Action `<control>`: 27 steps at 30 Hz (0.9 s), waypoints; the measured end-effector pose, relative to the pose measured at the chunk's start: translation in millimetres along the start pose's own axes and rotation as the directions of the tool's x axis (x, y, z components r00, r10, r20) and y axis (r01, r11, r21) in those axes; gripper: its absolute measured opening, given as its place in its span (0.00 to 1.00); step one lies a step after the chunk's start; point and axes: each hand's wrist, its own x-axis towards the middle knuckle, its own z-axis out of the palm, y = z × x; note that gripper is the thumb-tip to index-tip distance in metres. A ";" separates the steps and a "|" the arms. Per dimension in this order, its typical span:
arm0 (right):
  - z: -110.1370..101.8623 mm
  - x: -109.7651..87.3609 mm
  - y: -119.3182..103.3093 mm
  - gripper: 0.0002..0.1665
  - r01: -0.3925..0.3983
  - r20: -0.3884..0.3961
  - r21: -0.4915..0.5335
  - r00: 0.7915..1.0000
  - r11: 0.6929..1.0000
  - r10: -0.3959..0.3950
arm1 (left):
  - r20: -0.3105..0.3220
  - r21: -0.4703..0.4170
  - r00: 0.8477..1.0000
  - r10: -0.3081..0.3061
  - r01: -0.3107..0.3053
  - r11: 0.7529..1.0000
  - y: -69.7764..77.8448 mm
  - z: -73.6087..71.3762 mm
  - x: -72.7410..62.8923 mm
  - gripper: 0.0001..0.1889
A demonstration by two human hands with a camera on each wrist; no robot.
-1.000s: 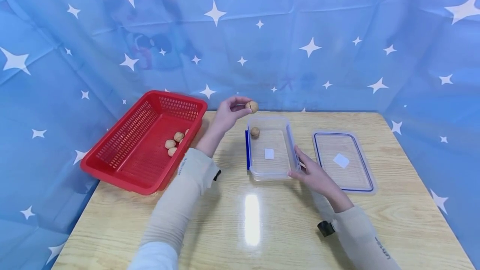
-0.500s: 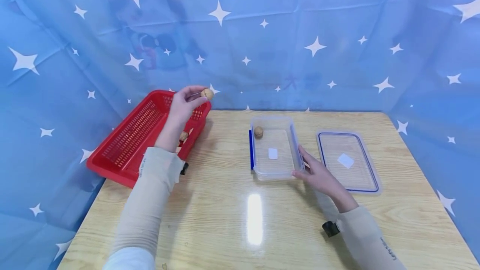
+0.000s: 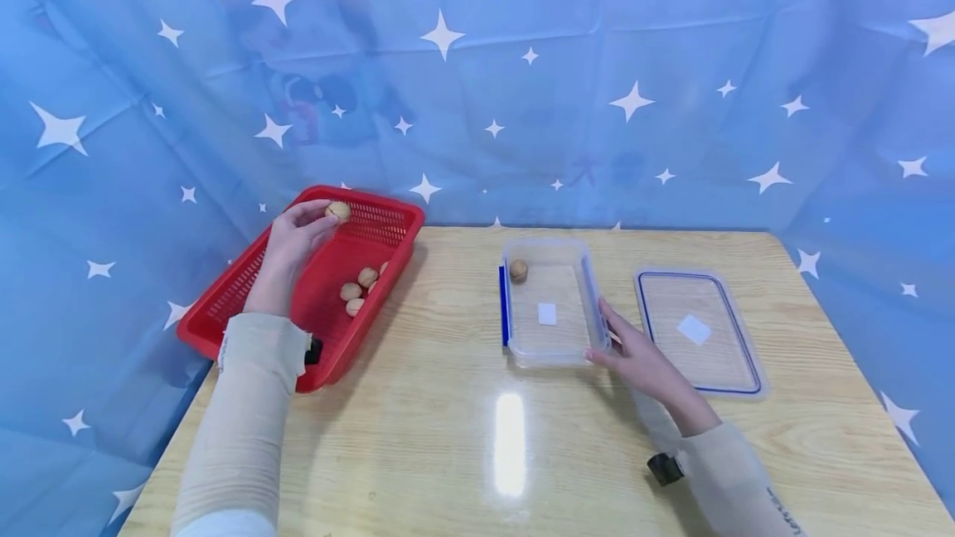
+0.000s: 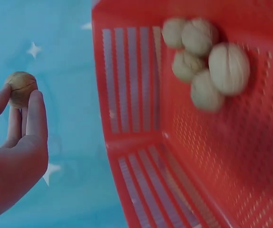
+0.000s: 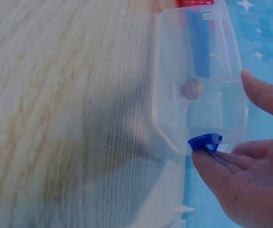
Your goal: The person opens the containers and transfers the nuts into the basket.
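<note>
My left hand (image 3: 289, 243) pinches a walnut (image 3: 338, 212) between thumb and fingertips, above the far-left part of a red plastic basket (image 3: 351, 346). In the left wrist view the held walnut (image 4: 21, 89) shows a dark seam. Several more walnuts (image 3: 351, 292) lie together along the basket's right side. My right hand (image 3: 645, 361) holds the near right corner of a clear plastic food container (image 3: 555, 350), with thumb and fingers apart around it. A blue latch (image 5: 206, 142) sits by its fingertips. Inside the container, one walnut (image 3: 518, 270) lies at the far left.
A clear lid (image 3: 701, 330) with a blue seal and a white label lies flat right of the container. The pale wooden table (image 3: 418, 437) ends at a blue star-patterned curtain (image 3: 477, 81) behind and at the sides.
My left hand has moved left, from beside the container to over the basket, with the walnut still pinched. My right hand stays at the container. The head view has shifted slightly.
</note>
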 end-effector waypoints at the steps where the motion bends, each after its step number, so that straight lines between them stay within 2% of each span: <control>1: 0.3 0.0 0.5 0.53 -0.004 0.000 0.001 1.000 1.000 0.004 | -0.013 0.047 1.000 -0.014 0.015 0.999 -1.8 -3.4 2.3 0.27; 3: 0.7 0.1 1.4 0.53 -0.005 -0.004 -0.005 1.000 1.000 0.005 | -0.024 0.123 0.999 -0.038 0.040 0.992 -6.2 -8.8 7.0 0.27; 7: 0.4 -0.3 0.0 0.53 0.010 -0.006 -0.001 1.000 1.000 -0.010 | -0.005 0.255 0.997 -0.075 0.073 0.964 -17.9 -16.3 16.1 0.27; 12: -0.1 -0.7 -2.9 0.53 0.010 -0.001 0.026 1.000 1.000 -0.010 | 0.078 0.367 0.990 -0.121 0.084 0.926 -37.2 -19.9 25.1 0.29; 14: 0.1 -0.8 -3.5 0.53 0.017 -0.009 0.016 1.000 1.000 -0.017 | 0.117 0.397 0.980 -0.161 0.102 0.912 -44.6 -19.9 26.9 0.30; 19: 0.8 -1.9 -4.2 0.52 0.034 -0.015 -0.007 0.999 0.999 -0.034 | 0.151 0.407 0.931 -0.332 0.247 0.879 -61.8 -18.4 25.7 0.33; 21: 1.1 -2.8 -5.9 0.52 0.033 -0.011 -0.004 0.999 0.999 -0.033 | 0.166 0.415 0.923 -0.347 0.253 0.874 -69.0 -17.8 26.1 0.32; 25: 1.1 -2.2 -6.4 0.51 0.029 -0.011 0.001 1.000 1.000 -0.029 | 0.211 0.451 0.931 -0.298 0.178 0.875 -76.9 -16.0 31.7 0.29; 27: 0.9 -0.9 -5.3 0.51 0.027 -0.009 0.006 1.000 1.000 -0.027 | 0.221 0.456 0.932 -0.287 0.162 0.875 -77.2 -15.5 34.3 0.28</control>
